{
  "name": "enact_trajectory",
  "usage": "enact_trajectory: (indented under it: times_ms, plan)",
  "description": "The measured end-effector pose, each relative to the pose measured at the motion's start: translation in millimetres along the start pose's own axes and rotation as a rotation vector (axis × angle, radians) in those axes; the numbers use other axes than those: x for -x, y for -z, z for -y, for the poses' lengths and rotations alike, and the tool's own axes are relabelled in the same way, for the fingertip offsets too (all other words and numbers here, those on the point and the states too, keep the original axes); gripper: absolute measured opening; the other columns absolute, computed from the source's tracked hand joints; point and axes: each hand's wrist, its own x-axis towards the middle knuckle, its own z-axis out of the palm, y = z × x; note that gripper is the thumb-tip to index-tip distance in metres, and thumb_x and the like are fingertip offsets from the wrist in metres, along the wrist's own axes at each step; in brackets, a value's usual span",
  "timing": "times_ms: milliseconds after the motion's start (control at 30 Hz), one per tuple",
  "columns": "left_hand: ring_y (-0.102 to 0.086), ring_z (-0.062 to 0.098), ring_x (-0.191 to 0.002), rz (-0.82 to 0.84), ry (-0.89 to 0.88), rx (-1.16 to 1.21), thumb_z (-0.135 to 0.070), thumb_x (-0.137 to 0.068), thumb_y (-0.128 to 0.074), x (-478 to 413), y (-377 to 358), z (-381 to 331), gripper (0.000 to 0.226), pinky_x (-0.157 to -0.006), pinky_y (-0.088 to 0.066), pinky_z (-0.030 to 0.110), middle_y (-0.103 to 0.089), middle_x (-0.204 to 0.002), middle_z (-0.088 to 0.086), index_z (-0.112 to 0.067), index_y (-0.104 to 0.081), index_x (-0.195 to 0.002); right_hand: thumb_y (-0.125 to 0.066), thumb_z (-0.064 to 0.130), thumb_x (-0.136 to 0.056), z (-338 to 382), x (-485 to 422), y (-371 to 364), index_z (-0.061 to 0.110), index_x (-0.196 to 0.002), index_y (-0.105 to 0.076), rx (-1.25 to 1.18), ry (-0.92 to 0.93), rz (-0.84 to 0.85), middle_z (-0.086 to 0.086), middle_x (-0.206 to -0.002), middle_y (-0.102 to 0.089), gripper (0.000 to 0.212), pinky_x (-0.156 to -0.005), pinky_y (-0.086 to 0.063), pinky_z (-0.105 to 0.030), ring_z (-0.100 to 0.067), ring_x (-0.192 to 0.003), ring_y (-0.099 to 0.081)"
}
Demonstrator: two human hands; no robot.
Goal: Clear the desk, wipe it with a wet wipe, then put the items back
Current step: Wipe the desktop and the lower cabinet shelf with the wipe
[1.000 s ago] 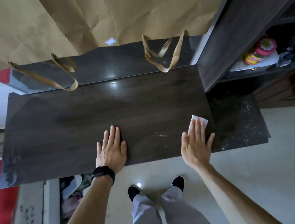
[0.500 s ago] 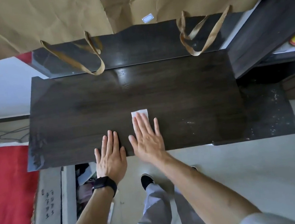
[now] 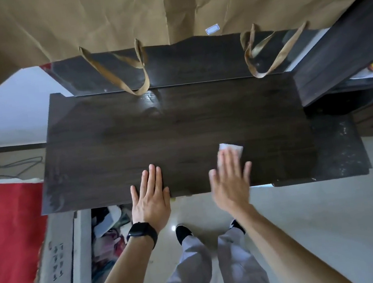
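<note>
Wet wipe (image 3: 231, 147) lies flat on the desk (image 3: 179, 130), in its near right part, pressed under the straight fingers of the right hand (image 3: 230, 183), which is blurred. Only the wipe's far edge shows past the fingertips. Left hand (image 3: 150, 200) rests palm down on the desk's near edge, fingers straight and holding nothing, well apart from the right hand. A black watch (image 3: 141, 232) sits on that wrist. Brown paper bags (image 3: 164, 10) hang over the desk's far side, and their handles (image 3: 141, 91) droop to its far edge. A dark cabinet (image 3: 345, 46) stands at the desk's right end. A red cloth (image 3: 6, 234) shows below its left end.
</note>
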Motion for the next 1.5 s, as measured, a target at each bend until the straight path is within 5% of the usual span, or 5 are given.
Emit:
enact_trajectory:
  times_ms: [200,467,700,833,1500]
  plan:
    - [0.025,0.009,-0.146,0.023,0.012,-0.018,-0.045,-0.103,-0.009,0,-5,-1,0.059,-0.122,0.003,0.051,0.027,-0.159,-0.013,-0.029,0.018,-0.153,-0.015,0.045,-0.105,12,4,-2,0.023,-0.159,0.002,0.048,0.378,0.099,0.009,-0.166,0.012,0.060,-0.122,-0.003,-0.057,-0.009,-0.151,0.015]
    - [0.014,0.020,-0.151,-0.044,-0.012,-0.019,-0.046,-0.103,-0.010,-2,-17,-24,0.059,-0.121,-0.003,0.053,0.015,-0.164,-0.002,-0.029,0.009,-0.156,-0.005,0.047,-0.102,-147,-27,39,0.018,-0.158,0.005,-0.096,-0.440,-0.002,-0.003,-0.168,0.002,0.064,-0.117,-0.006,-0.067,-0.019,-0.154,0.005]
    - [-0.003,0.019,-0.152,-0.036,-0.244,-0.087,-0.045,-0.100,-0.015,-17,-37,-98,0.061,-0.119,-0.015,0.053,-0.001,-0.165,-0.003,-0.029,-0.011,-0.158,-0.011,0.047,-0.105,-54,-1,17,0.022,-0.159,0.001,0.050,0.254,0.085,0.005,-0.167,0.008,0.061,-0.122,0.000,-0.056,-0.013,-0.153,0.011]
    - [-0.006,0.021,-0.152,-0.056,-0.257,-0.104,-0.044,-0.101,-0.019,-24,-49,-133,0.060,-0.118,-0.018,0.054,-0.007,-0.165,-0.002,-0.027,-0.014,-0.158,-0.006,0.048,-0.104,-139,-31,32,0.028,-0.157,0.012,0.046,0.062,0.039,0.011,-0.165,0.014,0.059,-0.122,0.003,-0.057,-0.008,-0.150,0.020]
    - [0.022,0.011,-0.147,-0.117,0.077,-0.021,-0.051,-0.092,0.005,-28,-103,-324,0.068,-0.122,-0.001,0.052,0.028,-0.158,-0.010,-0.025,0.016,-0.153,-0.026,0.040,-0.103,-247,-12,45,0.001,-0.155,-0.017,-0.503,-0.129,-0.030,-0.017,-0.157,-0.032,0.066,-0.104,-0.044,-0.042,-0.033,-0.128,-0.047]
